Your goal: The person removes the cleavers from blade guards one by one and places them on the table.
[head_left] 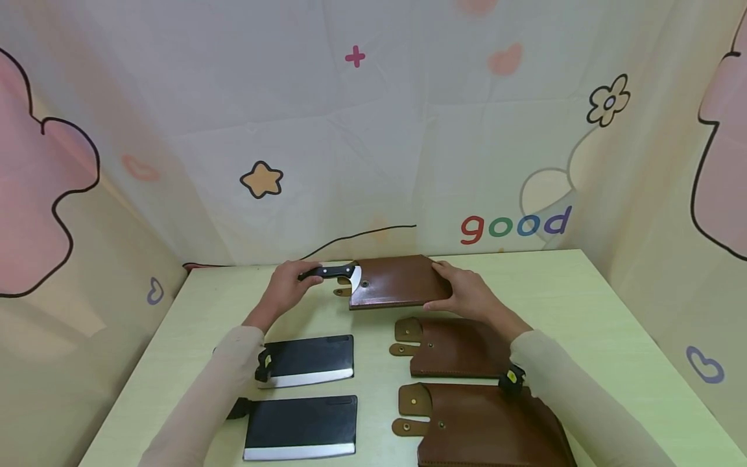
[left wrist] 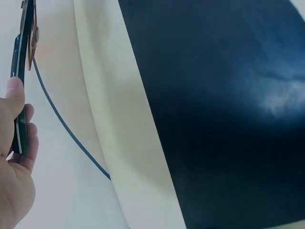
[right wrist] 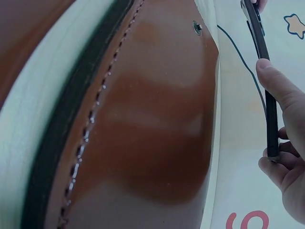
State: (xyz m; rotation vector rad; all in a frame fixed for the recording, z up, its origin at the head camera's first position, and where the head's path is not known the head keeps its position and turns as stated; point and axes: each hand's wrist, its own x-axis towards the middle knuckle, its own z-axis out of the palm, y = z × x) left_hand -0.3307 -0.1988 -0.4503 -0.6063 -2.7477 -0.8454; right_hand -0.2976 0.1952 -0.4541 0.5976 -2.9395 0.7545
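Near the table's back edge, my left hand (head_left: pixel 284 287) grips the black riveted handle (head_left: pixel 334 272) of a cleaver. Its blade lies mostly inside a brown leather sheath (head_left: pixel 403 282), with a strip of bright metal (head_left: pixel 355 280) showing at the mouth. At the other end, my right hand (head_left: pixel 469 293) pinches the sheath between thumb and fingers. The right wrist view shows this sheath (right wrist: pixel 270 109) edge-on, raised off the table. In the left wrist view, the thumb presses along the handle (left wrist: pixel 19 57). How the sheath's strap tabs sit behind the handle is partly hidden.
Two more cleavers with dark blades, one farther back (head_left: pixel 309 357) and one in front (head_left: pixel 300 421), lie below my left forearm. Two brown sheaths, a back one (head_left: pixel 461 350) and a front one (head_left: pixel 490 421), lie under my right forearm. A printed cloth (head_left: pixel 373 162) hangs behind the table (head_left: pixel 525 279).
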